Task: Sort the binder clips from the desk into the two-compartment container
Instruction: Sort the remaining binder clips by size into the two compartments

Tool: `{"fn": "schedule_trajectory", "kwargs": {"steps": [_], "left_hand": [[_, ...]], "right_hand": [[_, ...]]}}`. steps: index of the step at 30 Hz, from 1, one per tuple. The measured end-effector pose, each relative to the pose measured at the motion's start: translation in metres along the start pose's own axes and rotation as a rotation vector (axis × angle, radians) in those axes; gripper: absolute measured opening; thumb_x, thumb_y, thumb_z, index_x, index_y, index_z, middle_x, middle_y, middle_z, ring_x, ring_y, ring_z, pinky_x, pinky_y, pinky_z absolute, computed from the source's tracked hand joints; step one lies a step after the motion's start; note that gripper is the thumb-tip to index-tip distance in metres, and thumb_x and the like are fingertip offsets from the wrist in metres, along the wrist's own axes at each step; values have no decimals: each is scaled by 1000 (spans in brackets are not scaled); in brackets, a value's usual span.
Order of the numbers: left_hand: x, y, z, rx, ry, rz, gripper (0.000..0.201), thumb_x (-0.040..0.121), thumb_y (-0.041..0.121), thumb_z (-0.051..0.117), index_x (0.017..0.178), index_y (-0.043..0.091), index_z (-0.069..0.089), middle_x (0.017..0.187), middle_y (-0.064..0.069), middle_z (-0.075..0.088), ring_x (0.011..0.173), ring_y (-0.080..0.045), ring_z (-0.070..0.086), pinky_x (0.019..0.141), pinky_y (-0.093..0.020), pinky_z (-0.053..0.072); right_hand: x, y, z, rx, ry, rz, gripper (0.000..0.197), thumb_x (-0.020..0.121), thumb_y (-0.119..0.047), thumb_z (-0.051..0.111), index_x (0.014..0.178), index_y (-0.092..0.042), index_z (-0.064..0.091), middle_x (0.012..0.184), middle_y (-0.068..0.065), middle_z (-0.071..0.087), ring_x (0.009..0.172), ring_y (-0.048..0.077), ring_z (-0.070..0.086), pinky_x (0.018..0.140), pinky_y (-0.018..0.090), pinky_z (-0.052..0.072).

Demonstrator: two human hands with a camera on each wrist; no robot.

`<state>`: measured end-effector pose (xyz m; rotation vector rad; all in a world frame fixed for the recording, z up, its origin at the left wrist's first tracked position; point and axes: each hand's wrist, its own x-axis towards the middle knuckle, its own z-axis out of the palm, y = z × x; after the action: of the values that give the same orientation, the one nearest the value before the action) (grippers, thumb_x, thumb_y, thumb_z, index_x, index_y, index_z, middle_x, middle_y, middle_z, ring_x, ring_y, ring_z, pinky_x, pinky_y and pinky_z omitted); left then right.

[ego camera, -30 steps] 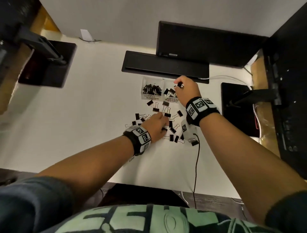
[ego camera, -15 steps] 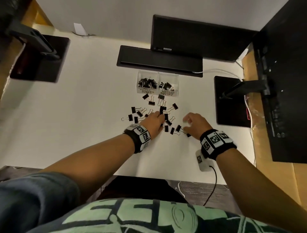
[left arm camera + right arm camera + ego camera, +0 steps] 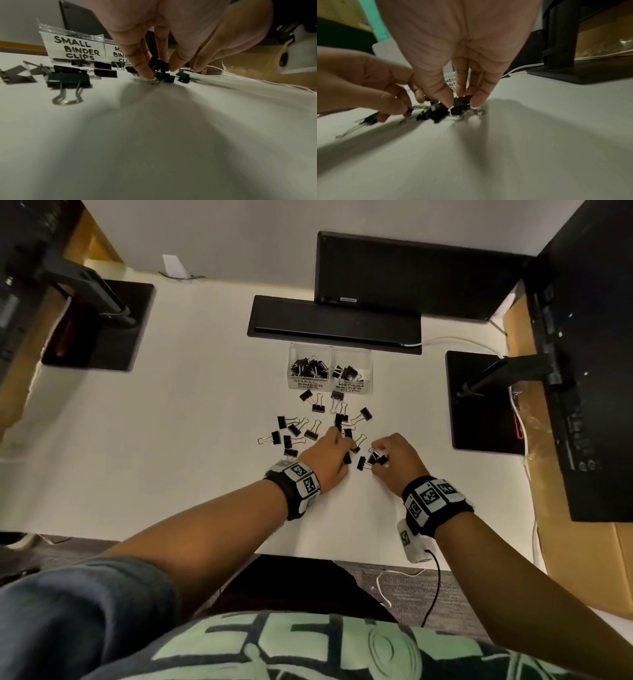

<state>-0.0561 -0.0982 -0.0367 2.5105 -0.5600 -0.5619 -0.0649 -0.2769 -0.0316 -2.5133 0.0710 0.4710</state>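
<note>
A clear two-compartment container [image 3: 330, 383] stands at the back of the desk, labelled SMALL BINDER CLIPS [image 3: 75, 48] on the left and MEDIUM on the right; both halves hold black clips. Several loose black binder clips [image 3: 310, 426] lie scattered in front of it. My left hand [image 3: 337, 455] is down in the pile, thumb and fingers pinching a small black clip [image 3: 157, 65] just above the desk. My right hand [image 3: 380, 455] sits close beside it, fingertips [image 3: 476, 104] pinching another black clip [image 3: 461, 102] that touches the desk.
A black keyboard [image 3: 335, 325] and a monitor [image 3: 411, 272] sit right behind the container. Black monitor bases stand at the left [image 3: 99, 326] and right [image 3: 483, 402]. A white cable [image 3: 455, 340] runs at the back right. The desk's front edge [image 3: 308, 556] lies below my wrists.
My right hand came back from the container's medium compartment to the near pile and closed its fingertips on a clip. My left hand stayed in the pile.
</note>
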Motion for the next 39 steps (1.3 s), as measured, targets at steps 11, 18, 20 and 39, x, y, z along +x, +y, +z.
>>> {"fn": "schedule_trajectory", "kwargs": {"steps": [11, 18, 20, 39], "left_hand": [[6, 5, 6, 184, -57, 32, 33, 92, 8, 48, 124, 5, 46, 126, -17, 42, 112, -35, 46, 77, -45, 52], [10, 2, 5, 239, -101, 36, 39, 93, 6, 46, 133, 6, 42, 136, -13, 40, 115, -34, 46, 77, -42, 49], [10, 0, 4, 243, -110, 26, 42, 94, 7, 46, 135, 6, 40, 139, -11, 39, 117, -32, 45, 79, -41, 48], [81, -2, -80, 106, 224, 114, 24, 87, 2, 53, 110, 8, 56, 113, -10, 53, 98, -25, 56, 85, -38, 52]], "right_hand": [[12, -3, 14, -110, 8, 17, 25, 83, -11, 63, 107, -6, 64, 110, 14, 56, 105, 28, 54, 87, 32, 46], [41, -35, -30, 136, 179, 53, 23, 84, -19, 67, 105, -11, 67, 98, 2, 58, 90, 16, 55, 86, 28, 47], [57, -50, -44, 230, 222, 47, 25, 84, -19, 66, 109, -13, 64, 103, 0, 60, 92, 13, 55, 83, 26, 48], [78, -47, -58, 239, 248, -22, 21, 85, -8, 58, 104, -17, 63, 98, -1, 61, 85, 10, 53, 78, 21, 43]]}}
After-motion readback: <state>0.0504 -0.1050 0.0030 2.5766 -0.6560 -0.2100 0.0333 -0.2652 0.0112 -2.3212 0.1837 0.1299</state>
